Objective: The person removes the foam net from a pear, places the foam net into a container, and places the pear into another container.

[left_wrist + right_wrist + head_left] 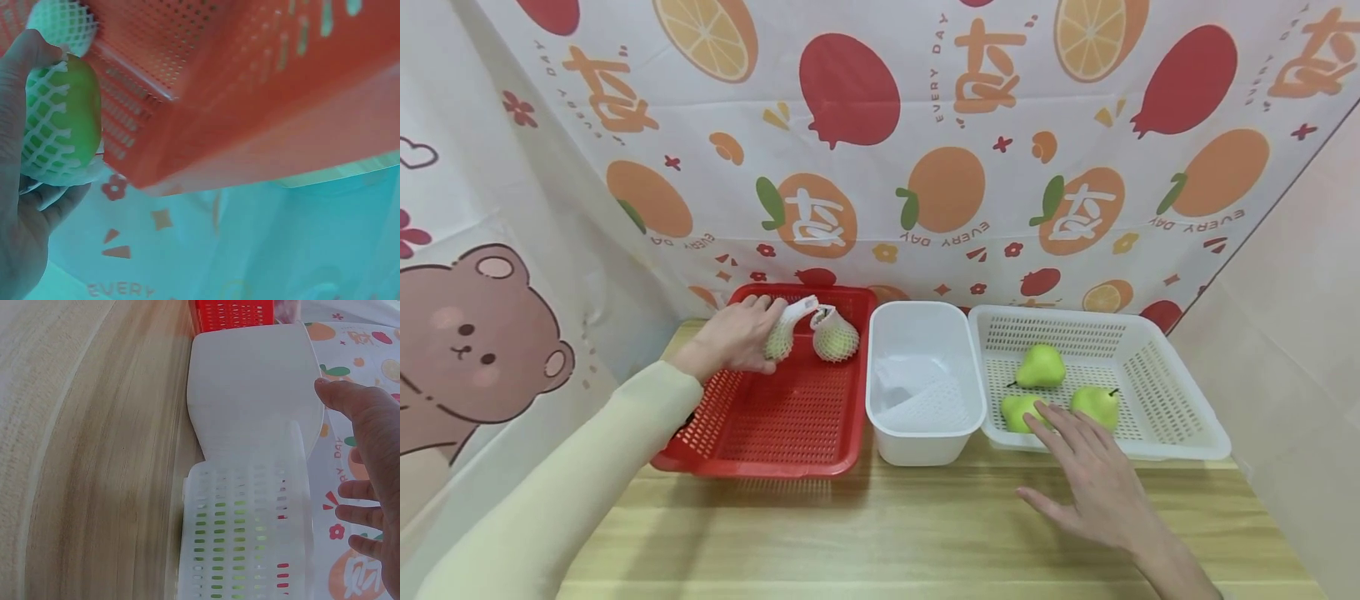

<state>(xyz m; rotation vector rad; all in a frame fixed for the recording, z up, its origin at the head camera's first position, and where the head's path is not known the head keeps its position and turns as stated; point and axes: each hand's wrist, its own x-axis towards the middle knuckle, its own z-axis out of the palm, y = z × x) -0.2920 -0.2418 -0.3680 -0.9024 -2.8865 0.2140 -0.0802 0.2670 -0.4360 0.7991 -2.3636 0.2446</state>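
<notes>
My left hand (733,333) holds a green pear (81,115) in a white foam net, over the left part of the red basket (767,468). The thumb is at the pear's top, and in the left wrist view the net covers only part of it. Another netted pear (837,340) lies in the basket's back right corner. My right hand (1093,475) is spread, with nothing in it, above the front edge of the white basket (1165,400). Three bare pears lie there: one at the back (1042,367), two in front, the left one partly behind my fingers.
Between the two baskets stands a deep white bin (925,446) with empty foam nets (925,407) inside. All three containers sit side by side on a wooden table (880,533). A fruit-print curtain (880,192) hangs right behind them.
</notes>
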